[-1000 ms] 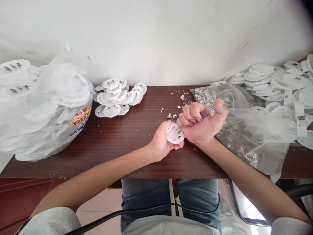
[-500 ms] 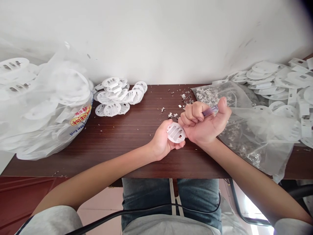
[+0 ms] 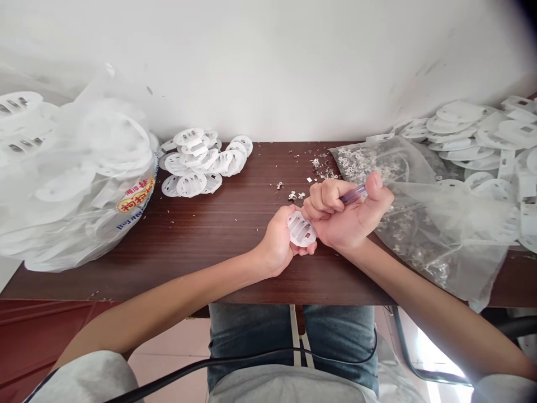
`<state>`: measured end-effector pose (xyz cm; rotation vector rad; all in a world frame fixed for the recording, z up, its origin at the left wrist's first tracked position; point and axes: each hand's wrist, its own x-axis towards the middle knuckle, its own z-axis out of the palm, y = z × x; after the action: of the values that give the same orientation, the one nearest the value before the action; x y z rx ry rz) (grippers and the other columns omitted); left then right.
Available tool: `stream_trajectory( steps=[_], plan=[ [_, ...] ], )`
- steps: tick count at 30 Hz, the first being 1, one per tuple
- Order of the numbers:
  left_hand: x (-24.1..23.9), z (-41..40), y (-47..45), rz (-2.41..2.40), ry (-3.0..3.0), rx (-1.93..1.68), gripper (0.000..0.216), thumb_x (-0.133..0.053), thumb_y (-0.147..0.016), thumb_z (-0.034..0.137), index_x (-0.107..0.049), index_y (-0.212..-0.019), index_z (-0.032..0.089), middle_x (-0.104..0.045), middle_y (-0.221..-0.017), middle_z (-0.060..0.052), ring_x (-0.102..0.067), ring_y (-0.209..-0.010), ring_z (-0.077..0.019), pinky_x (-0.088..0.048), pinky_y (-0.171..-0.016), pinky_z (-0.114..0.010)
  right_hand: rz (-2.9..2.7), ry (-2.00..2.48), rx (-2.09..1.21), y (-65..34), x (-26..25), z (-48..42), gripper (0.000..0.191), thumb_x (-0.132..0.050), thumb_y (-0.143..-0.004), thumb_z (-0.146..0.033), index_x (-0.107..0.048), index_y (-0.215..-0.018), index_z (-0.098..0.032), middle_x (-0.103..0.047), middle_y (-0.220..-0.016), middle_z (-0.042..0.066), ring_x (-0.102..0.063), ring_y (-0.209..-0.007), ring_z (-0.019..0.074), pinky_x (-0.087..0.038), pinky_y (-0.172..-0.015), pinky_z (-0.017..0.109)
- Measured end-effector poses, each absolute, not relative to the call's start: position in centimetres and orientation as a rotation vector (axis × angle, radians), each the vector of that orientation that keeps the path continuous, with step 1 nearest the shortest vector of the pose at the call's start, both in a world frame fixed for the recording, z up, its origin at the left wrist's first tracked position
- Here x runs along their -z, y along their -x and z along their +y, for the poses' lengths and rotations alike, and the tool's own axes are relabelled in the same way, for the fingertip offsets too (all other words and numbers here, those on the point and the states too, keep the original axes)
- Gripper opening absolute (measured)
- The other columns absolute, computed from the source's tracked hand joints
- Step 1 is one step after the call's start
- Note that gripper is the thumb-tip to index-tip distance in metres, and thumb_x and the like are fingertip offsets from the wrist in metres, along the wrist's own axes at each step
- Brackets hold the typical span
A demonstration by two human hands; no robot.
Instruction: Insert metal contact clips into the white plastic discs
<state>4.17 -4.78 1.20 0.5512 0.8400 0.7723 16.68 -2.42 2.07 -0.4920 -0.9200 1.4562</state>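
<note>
The left hand point(image 3: 279, 240) pinches a slotted white disc point(image 3: 301, 229) above the bench point(image 3: 218, 235), face up, long axis slanting far-left to near-right. The right hand point(image 3: 348, 215), beside it, curls round a purple handle point(image 3: 353, 195) pointing right and away. Left, a printed bag point(image 3: 136, 196) holds white plates point(image 3: 20, 102); right, a clear bag point(image 3: 465, 254) holds small metal pieces point(image 3: 356, 164).

On your left, the bulging, translucent plastic bag point(image 3: 75, 224) bears red Chinese characters point(image 3: 140, 187) — some on yellow — above slanted blue Latin letters point(image 3: 130, 220), too blurred to read surely.
</note>
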Motion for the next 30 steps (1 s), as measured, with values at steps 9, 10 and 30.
stream_trajectory(
  steps=[9, 10, 30],
  plan=[
    [-1.1, -4.5, -3.9, 0.790, -0.508, -0.738, 0.053, -0.024, -0.107, 0.039, -0.063, -0.081, 0.014, -0.063, -0.061, -0.010, -0.064, -0.052, -0.0193, -0.044, -0.048, -0.025, -0.865, 0.522, -1.372, -16.1, -3.0, -2.0, 0.076, -0.051, -0.088, -0.088, -0.032, -0.051, -0.025, -0.020, -0.051, -0.005, -0.016, -0.044, 0.0112, -0.017, -0.043, 0.031],
    [-1.0, -4.4, -3.9, 0.769, -0.492, -0.741, 0.052, -0.025, -0.107, 0.039, -0.064, -0.085, 0.014, -0.065, -0.064, -0.010, -0.066, -0.054, -0.0203, -0.046, -0.050, -0.026, -0.835, 0.537, -1.371, -16.3, -3.2, -1.9, 0.075, -0.053, -0.089, -0.086, -0.033, -0.051, -0.024, -0.021, -0.052, -0.005, -0.018, -0.044, 0.0113, -0.018, -0.043, 0.031],
    [-0.9, -4.4, -3.8, 0.722, -0.419, -0.746, 0.051, -0.025, -0.107, 0.038, -0.064, -0.085, 0.014, -0.067, -0.066, -0.012, -0.067, -0.059, -0.0218, -0.050, -0.054, -0.027, -0.978, 0.450, -1.361, -17.1, -2.5, -1.8, 0.069, -0.054, -0.094, -0.079, -0.036, -0.054, -0.024, -0.026, -0.054, -0.004, -0.024, -0.045, 0.0124, -0.024, -0.044, 0.031]
  ],
)
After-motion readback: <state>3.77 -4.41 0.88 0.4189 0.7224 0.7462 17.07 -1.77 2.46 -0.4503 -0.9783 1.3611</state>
